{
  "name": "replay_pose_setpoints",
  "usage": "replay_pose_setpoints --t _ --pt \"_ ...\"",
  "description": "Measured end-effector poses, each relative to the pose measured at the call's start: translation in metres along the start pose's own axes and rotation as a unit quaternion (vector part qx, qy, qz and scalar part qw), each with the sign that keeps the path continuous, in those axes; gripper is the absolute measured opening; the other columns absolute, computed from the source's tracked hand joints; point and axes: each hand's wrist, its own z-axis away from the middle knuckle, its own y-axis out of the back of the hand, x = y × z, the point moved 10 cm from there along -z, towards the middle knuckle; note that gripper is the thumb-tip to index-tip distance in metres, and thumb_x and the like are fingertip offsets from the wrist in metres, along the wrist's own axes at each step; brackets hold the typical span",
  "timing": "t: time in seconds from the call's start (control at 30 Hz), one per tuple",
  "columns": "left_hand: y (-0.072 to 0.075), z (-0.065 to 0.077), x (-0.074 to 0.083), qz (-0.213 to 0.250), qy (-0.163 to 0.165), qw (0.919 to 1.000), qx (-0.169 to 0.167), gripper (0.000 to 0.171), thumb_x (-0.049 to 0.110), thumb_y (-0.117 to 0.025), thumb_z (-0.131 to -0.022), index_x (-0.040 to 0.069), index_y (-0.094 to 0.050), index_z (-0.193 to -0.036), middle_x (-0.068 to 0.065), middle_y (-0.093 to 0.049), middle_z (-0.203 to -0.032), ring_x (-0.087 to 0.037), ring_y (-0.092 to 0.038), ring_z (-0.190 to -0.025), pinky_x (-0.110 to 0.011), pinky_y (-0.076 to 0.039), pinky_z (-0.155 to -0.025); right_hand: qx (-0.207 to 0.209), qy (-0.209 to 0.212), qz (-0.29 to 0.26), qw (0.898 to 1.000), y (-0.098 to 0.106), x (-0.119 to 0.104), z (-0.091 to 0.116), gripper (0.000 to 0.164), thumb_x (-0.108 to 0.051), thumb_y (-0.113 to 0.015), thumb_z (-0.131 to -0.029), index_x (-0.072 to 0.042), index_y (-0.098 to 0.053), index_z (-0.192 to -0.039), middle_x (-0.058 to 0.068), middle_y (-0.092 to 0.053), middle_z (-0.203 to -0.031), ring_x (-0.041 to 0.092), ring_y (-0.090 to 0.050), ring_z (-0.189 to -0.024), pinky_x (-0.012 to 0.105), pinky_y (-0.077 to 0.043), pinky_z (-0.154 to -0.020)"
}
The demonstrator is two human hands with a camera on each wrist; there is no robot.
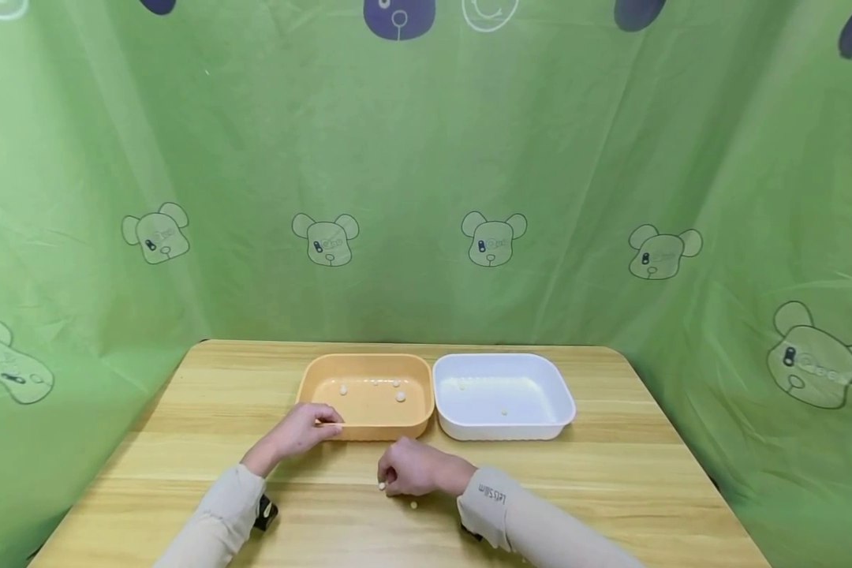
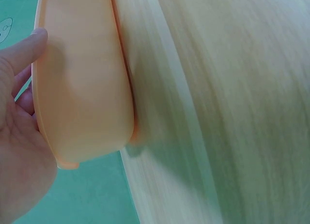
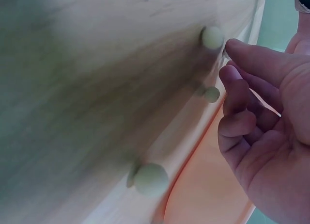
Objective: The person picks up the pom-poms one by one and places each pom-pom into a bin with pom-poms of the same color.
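My left hand (image 1: 300, 430) grips the front left rim of an orange plastic bin (image 1: 383, 433); in the left wrist view the thumb lies on the bin's outer wall (image 2: 82, 88), with fingers behind the rim. Several small pale balls, among them one ball (image 1: 401, 397), lie inside it. My right hand (image 1: 413, 467) is low over the table before this bin, fingers bent. A pale ball (image 1: 382, 486) sits at its fingertips; whether they pinch it is unclear. The right wrist view has a ball (image 3: 212, 38) beside the thumb tip, a smaller ball (image 3: 211, 94) and a larger ball (image 3: 151, 179).
A white bin (image 1: 504, 431) stands right of the orange one, nearly touching it, with a few small pale pieces inside. Another pale ball (image 1: 414, 505) lies on the wooden table (image 1: 646, 489) below the right hand. Green printed curtains (image 1: 412, 300) surround the table.
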Motion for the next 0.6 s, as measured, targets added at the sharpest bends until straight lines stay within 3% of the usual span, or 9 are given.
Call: replay_pose_setpoints --t 0.6 --pt "-0.0007 0.0001 -0.0009 0.008 -0.003 1.0000 0.000 0.008 0.018 -0.066 -0.089 0.012 -0.071 -0.088 0.011 -0.067 -0.083 -0.005 -0.058 -0.078 -0.028 -0.048 -0.072 -0.002 0.032 0.021 0.999 -0.0005 -0.0093 -0.0013 0.008 -0.011 -0.074 -0.077 -0.017 -0.070 -0.074 -0.019 -0.050 -0.061 -0.009 -0.042 -0.057 0.007 -0.035 -0.054"
